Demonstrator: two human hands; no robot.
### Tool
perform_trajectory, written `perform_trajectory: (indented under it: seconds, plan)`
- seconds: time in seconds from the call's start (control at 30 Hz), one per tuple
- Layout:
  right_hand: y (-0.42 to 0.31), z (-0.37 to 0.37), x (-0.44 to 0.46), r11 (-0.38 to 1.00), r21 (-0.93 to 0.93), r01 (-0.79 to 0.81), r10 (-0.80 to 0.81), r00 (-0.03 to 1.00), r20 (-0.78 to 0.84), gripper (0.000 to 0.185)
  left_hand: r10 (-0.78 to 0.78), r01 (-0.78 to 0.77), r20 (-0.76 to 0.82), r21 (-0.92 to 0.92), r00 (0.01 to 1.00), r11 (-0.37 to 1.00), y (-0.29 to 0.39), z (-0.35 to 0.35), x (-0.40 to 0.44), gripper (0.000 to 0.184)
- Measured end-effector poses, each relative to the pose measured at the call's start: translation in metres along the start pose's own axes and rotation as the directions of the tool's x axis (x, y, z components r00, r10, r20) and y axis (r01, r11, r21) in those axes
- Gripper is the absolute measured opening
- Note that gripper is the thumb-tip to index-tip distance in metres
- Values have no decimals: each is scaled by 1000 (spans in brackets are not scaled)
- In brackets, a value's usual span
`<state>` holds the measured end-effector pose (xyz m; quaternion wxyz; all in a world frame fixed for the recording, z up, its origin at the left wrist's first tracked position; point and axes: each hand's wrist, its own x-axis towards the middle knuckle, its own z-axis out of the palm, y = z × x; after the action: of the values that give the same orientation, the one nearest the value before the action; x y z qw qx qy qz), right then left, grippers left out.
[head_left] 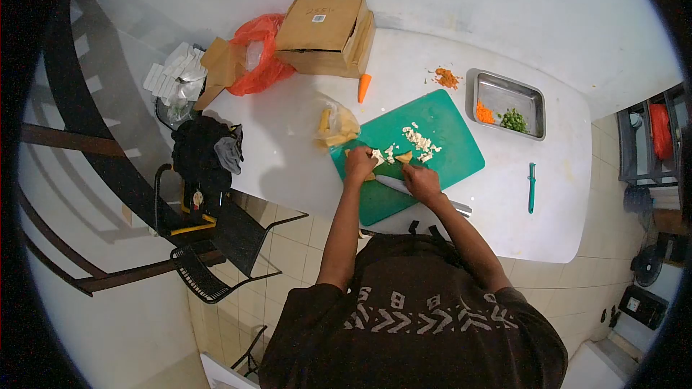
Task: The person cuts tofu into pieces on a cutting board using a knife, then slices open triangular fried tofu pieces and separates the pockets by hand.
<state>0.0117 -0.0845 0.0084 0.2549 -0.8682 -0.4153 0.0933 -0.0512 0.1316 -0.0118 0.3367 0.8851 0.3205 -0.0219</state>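
on the green cutting board (448, 124), our left hand (358, 164) pinches a pale food piece (377, 156); our right hand (422, 181) appears to grip a tan piece (404, 158). the knife (392, 184) lies beneath the right hand; we cannot tell whether it is also gripped. we should work low over the board, hold both hands clear of the knife edge, and match the loose white bits (425, 147) in size. the cardboard box (323, 34) bears handwriting (321, 10), not clearly legible, and a barcode label (318, 19); we read no brand.

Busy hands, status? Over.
Left hand, right hand: both at tan-white food chunks, grips unclear. Small white bits on green rectangular board. Silver metal knife by right hand.
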Motion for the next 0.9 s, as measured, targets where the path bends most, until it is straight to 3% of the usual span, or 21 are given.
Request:
perform_trajectory:
  seconds: [0.17,0.47,0.57,0.73,0.9]
  plan:
    - [3,4,0,1000,-11,11,-11,1000,-2,10,-38,39,65,-12,997,999,-2,0,4,18]
    - [-1,2,1,1000,8,16,-15,999,-39,10,3,-3,-6,-3,1000,1000,0,-1,-1,18]
    - [1,4,0,998,-57,-6,8,999,40,21,-21,21,25,8,999,1000,7,-6,-4,19]
    - [-1,3,-1,999,-37,28,-28,1000,4,7,-12,12,34,2,999,1000,4,-5,-2,20]
    - [-1,4,-3,999,2,33,-33,997,-68,5,-8,9,7,-23,1000,1000,1,-2,-2,20]
